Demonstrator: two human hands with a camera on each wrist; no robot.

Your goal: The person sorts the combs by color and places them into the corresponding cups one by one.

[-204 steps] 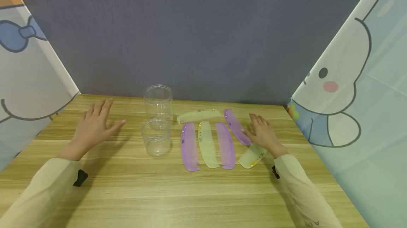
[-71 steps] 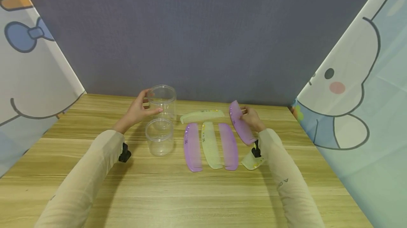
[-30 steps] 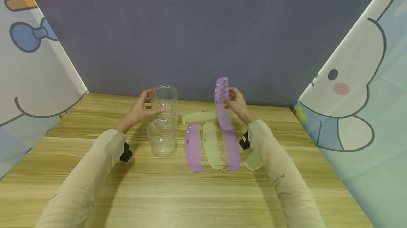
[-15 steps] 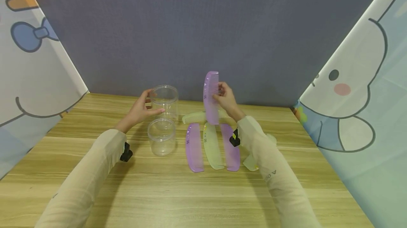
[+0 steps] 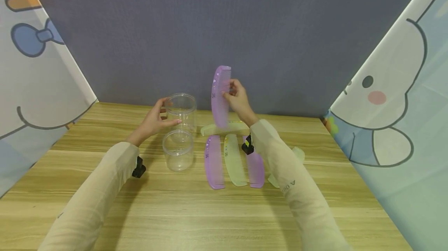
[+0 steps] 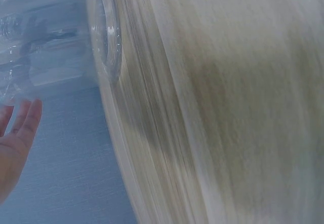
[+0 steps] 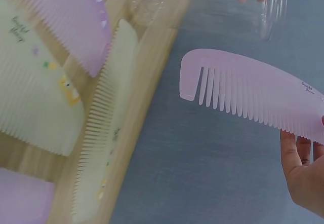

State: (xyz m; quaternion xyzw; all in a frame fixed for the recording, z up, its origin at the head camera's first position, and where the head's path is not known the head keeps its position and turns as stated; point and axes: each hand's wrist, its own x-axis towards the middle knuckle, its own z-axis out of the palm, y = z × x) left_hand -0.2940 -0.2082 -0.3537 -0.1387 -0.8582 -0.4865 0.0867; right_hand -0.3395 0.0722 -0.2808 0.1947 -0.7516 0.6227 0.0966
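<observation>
My right hand (image 5: pixel 240 100) pinches a purple comb (image 5: pixel 219 101) by its toothed side and holds it upright, raised over the back of the table. In the right wrist view this comb (image 7: pixel 248 82) stretches out from the fingers, teeth downward. My left hand (image 5: pixel 151 121) holds the far clear plastic jar (image 5: pixel 185 116), thumb across the front and fingers round the back side. Its fingertips show at the jar wall in the left wrist view. Directly in front stands a second clear jar (image 5: pixel 177 158). Both jars are upright without lids, and nothing shows inside.
On the wooden table (image 5: pixel 175 216) lie a purple comb (image 5: pixel 212 161), a pale green comb (image 5: pixel 233 161) and another purple comb (image 5: pixel 255 169). Behind them a green comb (image 5: pixel 224 128) lies crosswise. The right sleeve partly hides one more green comb (image 5: pixel 298 153). A grey wall (image 5: pixel 140 48) closes the back.
My right hand has picked the purple comb up from the right and carried it up and leftward. Earlier, my left hand moved from the table's left side to the far jar, where it stays.
</observation>
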